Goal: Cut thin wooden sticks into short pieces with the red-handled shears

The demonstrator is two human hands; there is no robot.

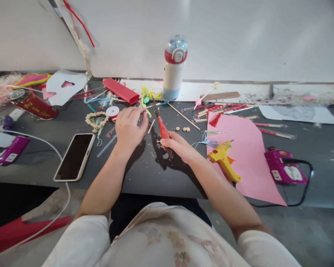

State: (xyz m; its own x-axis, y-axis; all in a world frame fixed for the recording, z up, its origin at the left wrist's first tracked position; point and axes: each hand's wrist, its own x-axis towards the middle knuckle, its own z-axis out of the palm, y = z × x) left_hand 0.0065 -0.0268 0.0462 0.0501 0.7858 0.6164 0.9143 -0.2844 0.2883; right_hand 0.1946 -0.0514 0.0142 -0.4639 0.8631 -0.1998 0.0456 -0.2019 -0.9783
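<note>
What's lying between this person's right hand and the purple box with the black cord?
In the head view, blue threads and a yellow glue gun on pink paper lie between the right hand and purple box.

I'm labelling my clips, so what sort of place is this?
Probably a craft table, maybe in a workshop or classroom; I can't tell which. A glue gun lies partly on pink paper, sticks are scattered about, and the right hand holds a red tool.
</note>
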